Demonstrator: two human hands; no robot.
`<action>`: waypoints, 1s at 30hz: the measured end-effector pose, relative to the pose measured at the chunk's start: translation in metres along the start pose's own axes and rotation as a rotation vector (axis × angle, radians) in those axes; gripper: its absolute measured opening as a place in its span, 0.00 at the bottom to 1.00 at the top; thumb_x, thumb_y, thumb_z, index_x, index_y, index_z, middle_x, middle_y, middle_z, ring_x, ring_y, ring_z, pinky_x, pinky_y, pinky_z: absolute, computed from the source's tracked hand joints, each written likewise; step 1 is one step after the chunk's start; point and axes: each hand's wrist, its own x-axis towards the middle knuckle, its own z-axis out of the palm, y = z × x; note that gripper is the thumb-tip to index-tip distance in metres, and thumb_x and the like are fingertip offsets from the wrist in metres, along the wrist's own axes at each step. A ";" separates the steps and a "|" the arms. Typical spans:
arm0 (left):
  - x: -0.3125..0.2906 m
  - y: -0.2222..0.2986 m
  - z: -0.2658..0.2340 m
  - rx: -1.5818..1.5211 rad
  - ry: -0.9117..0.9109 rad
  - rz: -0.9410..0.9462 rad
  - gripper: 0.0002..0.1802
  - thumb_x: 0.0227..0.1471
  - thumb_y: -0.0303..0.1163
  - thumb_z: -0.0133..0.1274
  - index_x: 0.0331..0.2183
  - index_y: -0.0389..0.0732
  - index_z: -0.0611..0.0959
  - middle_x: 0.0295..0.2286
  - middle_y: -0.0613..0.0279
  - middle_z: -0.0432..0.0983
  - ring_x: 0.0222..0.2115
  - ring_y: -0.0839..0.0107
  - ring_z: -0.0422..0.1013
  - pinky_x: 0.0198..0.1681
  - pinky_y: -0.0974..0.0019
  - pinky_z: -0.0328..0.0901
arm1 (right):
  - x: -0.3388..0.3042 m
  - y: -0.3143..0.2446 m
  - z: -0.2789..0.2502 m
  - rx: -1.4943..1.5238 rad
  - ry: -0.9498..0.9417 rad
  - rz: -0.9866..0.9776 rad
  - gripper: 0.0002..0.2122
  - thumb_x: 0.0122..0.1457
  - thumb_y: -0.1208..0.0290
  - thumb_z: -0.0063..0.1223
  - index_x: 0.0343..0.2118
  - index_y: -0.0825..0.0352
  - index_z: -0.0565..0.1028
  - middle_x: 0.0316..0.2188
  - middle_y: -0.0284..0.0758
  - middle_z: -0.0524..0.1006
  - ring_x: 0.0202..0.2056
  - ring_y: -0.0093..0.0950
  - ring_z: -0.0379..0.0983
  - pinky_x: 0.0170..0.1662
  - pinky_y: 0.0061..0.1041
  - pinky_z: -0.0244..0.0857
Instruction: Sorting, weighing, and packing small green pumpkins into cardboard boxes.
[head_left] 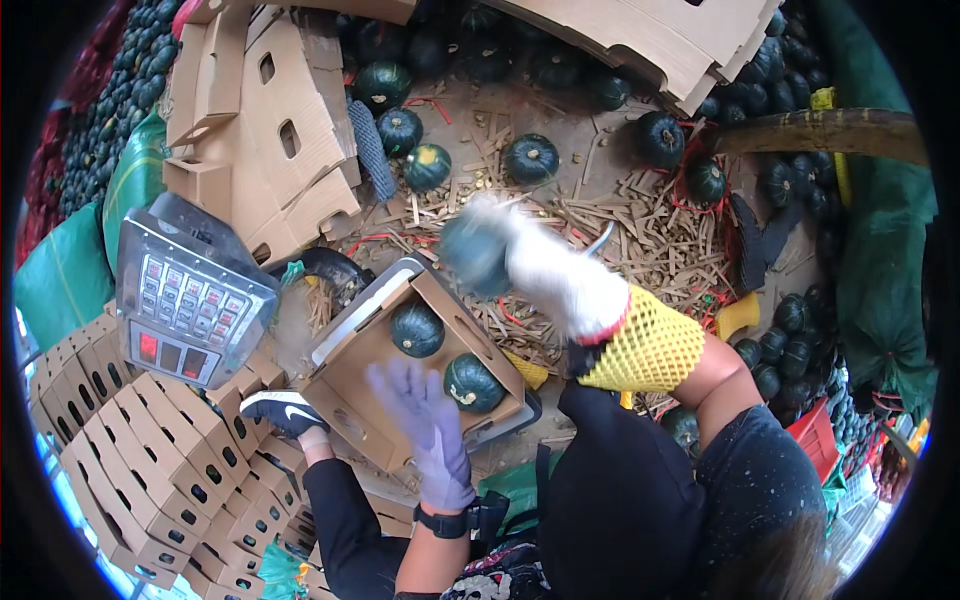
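My right hand, in a white glove with yellow netting over the wrist, grips a dark green squash. Both are smeared by motion, just past the far edge of an open cardboard box. Two dark green squashes lie inside it: one toward the far side, the other toward the right. Over the box's near side hovers my left hand in a purple glove, its fingers stretched and holding nothing. The box rests on a scale platform, mostly hidden underneath.
Left of the box stands a scale display with keys. Stacked folded cartons fill the lower left; flattened cardboard lies beyond. Loose squashes sit among straw-like scraps. A curved wooden bar crosses the right.
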 end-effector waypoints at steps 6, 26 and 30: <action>0.017 0.054 -0.040 -0.089 -0.045 -0.364 0.32 0.62 0.46 0.55 0.62 0.54 0.62 0.53 0.61 0.68 0.48 0.66 0.71 0.40 0.64 0.73 | 0.011 -0.091 0.015 -1.064 0.010 -0.307 0.19 0.57 0.57 0.62 0.46 0.66 0.80 0.49 0.43 0.76 0.54 0.40 0.72 0.60 0.36 0.65; 0.014 0.064 -0.018 -0.169 -0.145 -0.130 0.40 0.61 0.44 0.56 0.67 0.46 0.58 0.56 0.57 0.64 0.54 0.60 0.67 0.62 0.52 0.63 | 0.076 -0.105 0.016 -1.303 -0.318 -0.209 0.34 0.53 0.40 0.61 0.59 0.55 0.74 0.68 0.49 0.60 0.70 0.46 0.52 0.70 0.43 0.50; 0.034 0.041 -0.038 0.017 -0.090 -0.255 0.37 0.62 0.44 0.56 0.66 0.48 0.60 0.48 0.60 0.69 0.48 0.65 0.72 0.52 0.58 0.71 | 0.191 -0.117 -0.077 -1.693 0.591 0.128 0.35 0.53 0.46 0.55 0.64 0.54 0.67 0.59 0.49 0.69 0.58 0.46 0.69 0.61 0.42 0.65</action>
